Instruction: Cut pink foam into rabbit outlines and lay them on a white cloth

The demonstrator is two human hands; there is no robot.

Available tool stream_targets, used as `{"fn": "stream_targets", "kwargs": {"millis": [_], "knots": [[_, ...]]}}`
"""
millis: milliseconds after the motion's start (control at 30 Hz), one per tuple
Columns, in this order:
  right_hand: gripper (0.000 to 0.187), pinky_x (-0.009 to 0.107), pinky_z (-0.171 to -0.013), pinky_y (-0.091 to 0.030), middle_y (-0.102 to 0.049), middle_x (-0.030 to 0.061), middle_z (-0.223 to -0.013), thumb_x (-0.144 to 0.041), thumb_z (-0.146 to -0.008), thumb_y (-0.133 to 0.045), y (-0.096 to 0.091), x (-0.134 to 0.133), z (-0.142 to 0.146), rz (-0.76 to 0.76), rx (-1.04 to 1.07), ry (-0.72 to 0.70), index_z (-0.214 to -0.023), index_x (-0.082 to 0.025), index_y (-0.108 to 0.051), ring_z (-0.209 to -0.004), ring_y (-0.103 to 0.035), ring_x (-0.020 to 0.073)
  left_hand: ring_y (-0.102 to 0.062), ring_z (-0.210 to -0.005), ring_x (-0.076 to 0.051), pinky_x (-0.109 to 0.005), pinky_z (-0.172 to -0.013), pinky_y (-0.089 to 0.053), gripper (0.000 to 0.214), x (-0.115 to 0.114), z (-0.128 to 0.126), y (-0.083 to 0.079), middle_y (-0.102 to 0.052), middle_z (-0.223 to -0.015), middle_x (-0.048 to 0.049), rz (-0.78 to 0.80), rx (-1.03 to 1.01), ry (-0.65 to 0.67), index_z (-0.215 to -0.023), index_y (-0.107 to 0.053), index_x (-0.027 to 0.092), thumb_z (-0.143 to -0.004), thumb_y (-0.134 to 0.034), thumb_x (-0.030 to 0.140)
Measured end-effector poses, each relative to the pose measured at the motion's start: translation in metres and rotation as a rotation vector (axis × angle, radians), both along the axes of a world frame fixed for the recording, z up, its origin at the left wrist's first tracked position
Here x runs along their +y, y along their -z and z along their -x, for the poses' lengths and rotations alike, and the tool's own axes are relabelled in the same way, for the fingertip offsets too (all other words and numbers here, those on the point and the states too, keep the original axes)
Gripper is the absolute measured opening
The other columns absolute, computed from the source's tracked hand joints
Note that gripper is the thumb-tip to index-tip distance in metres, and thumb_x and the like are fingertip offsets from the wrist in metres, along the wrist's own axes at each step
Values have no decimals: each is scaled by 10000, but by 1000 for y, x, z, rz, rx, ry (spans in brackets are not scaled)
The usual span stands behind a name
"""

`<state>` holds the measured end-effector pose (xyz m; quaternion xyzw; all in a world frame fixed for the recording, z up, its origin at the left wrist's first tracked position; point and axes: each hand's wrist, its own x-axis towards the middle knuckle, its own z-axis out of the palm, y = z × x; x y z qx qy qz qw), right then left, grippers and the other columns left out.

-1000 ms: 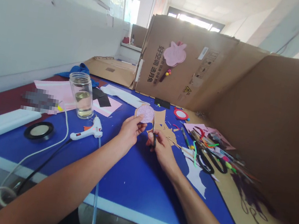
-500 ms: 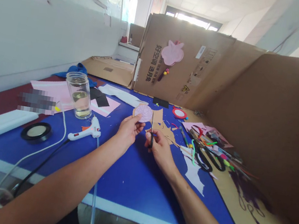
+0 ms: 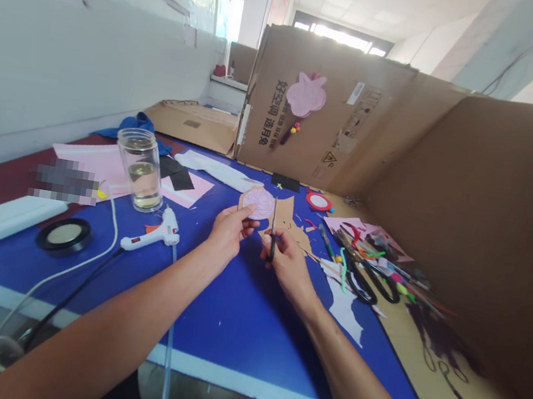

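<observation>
My left hand [image 3: 230,231] pinches a round pink paper disc [image 3: 260,203] with ridged, pleated lines and a tan backing at its edge. My right hand [image 3: 288,272] holds small black-handled scissors [image 3: 272,241], their thin blades pointing up just right of the disc and apart from it. Under the hands, tan card scraps [image 3: 286,219] lie on the blue table [image 3: 225,334]. A white glue gun [image 3: 160,231] rests left of my left hand.
A glass jar [image 3: 140,171] holding yellowish liquid stands on pink sheets at the left. Right of my hands lies a heap of pens, pipe cleaners and black-handled scissors [image 3: 365,276]. Cardboard walls [image 3: 308,125] rise behind the table, and cables trail off its front edge.
The pink disc has shifted slightly to the right, and the scissors now stand more upright. The head view has moved only a little.
</observation>
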<state>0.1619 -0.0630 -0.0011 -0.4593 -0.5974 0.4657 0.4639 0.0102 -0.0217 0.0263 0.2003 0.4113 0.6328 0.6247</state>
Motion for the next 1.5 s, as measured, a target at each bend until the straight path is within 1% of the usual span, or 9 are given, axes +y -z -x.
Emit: {"fn": "stream_targets", "kwargs": {"millis": [367, 600, 733, 867, 967, 1067, 1233, 1400, 1500], "knots": [[489, 293, -562, -456, -625, -20, -688, -697, -871, -717, -1, 6, -9, -31, -16, 30, -1015, -240, -622, -621, -559, 179, -668, -531, -116, -205, -495, -460, 87, 1, 0, -3, -735, -704, -43, 29, 45, 3, -846, -704, 137, -899, -769, 117], [371, 297, -606, -403, -664, -5, -682, -558, -826, -811, 4, 21, -46, -179, -451, 198, -1003, -235, -763, -630, -585, 195, -645, -535, -106, -200, -512, -476, 48, 16, 18, -4, -734, -724, -36, 36, 17, -62, -895, -735, 157, -913, -767, 126], [284, 318, -664, -430, -715, 16, -755, -462, -880, -769, 4, 19, -42, -257, -493, 178, -1059, -244, -801, -682, -629, 215, -726, -684, -162, -253, -638, -573, 70, 14, 15, -2, -792, -853, -105, -6, -37, 185, -897, -770, 142, -862, -800, 91], [145, 310, -643, -394, -669, 15, -705, -355, -897, -733, 2, 9, -22, -321, -550, 160, -882, -213, -757, -644, -574, 187, -754, -776, -192, -295, -748, -616, 168, 6, 4, 0, -816, -953, -134, -143, -61, 400, -951, -802, 120, -796, -843, 71], [152, 292, -628, -398, -653, -4, -708, -361, -885, -755, 0, 4, -10, -288, -471, 95, -897, -210, -741, -642, -557, 165, -748, -734, -196, -297, -740, -620, 116, 4, 0, -1, -806, -874, -133, -148, -55, 380, -908, -798, 96, -803, -818, 51], [357, 283, -588, -461, -642, -26, -690, -488, -808, -855, -2, 6, -7, -83, -203, -14, -996, -208, -738, -606, -562, 151, -727, -672, -186, -291, -706, -618, 101, 7, 2, -5, -784, -798, -118, -80, -82, 325, -882, -779, 91, -826, -771, 8], [717, 295, -596, -589, -727, -8, -808, -568, -576, -1019, -6, 17, -16, 219, 247, -190, -1111, -211, -702, -624, -627, 135, -751, -733, -191, -293, -700, -647, 265, 12, 10, -15, -794, -893, -107, 39, -236, 249, -1137, -759, 124, -925, -659, 0], [694, 287, -588, -592, -780, 17, -868, -565, -637, -1013, -5, 15, -20, 241, 358, -249, -1144, -221, -689, -545, -600, 100, -754, -732, -186, -282, -701, -659, 323, 10, 13, -21, -786, -897, -102, 84, -276, 241, -1245, -729, 128, -976, -598, 7], [678, 332, -710, -633, -791, 41, -941, -553, -667, -998, 0, 15, -19, 224, 351, -296, -1186, -228, -706, -690, -710, 150, -750, -714, -183, -291, -688, -662, 309, 9, 18, -25, -790, -891, -97, 49, -271, 292, -1246, -735, 127, -1000, -579, 23]]}}
